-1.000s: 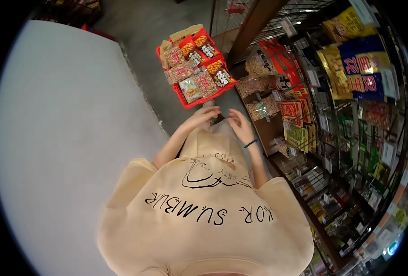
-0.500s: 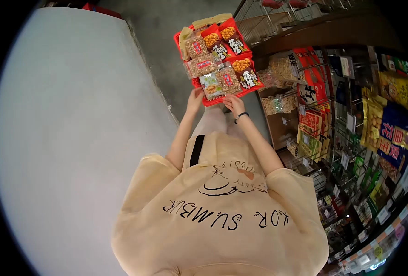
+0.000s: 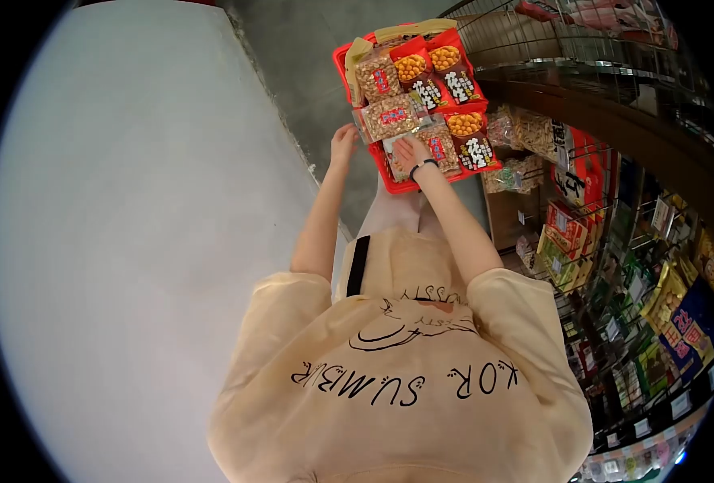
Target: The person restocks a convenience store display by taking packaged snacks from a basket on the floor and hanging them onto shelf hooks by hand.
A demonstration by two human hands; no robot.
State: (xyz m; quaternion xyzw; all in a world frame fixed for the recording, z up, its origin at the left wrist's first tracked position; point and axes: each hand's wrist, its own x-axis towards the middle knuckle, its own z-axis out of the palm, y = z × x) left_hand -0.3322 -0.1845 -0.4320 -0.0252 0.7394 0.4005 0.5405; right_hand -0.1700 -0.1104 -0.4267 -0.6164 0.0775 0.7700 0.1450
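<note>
A red plastic basket (image 3: pixel 343 64) packed with snacks is at the upper middle of the view. My right hand (image 3: pixel 410 154) lies over a whitish-green packet (image 3: pixel 390 147) near the basket's near edge, fingers stretched out. Just left of the basket is my left hand (image 3: pixel 343 146), its fingers curled, with nothing visible in them. Close to its fingertips juts the corner of a clear bag of peanuts (image 3: pixel 393 117). Beside that lie another peanut bag (image 3: pixel 378 79) and red-and-brown snack bags (image 3: pixel 474 145). Cream-coloured packs (image 3: pixel 417 30) line the far side.
On the left stretches a large white surface (image 3: pixel 131 241). Grey floor (image 3: pixel 292 64) shows beyond it. Along the right run wire racks (image 3: pixel 526 48) and shelves of packaged snacks, including red packs (image 3: pixel 590 177) and a blue-and-yellow bag (image 3: pixel 691 322).
My left hand has come off the basket's near rim to its left side. My right hand has moved from the rim onto the packets. The basket appears farther right in view.
</note>
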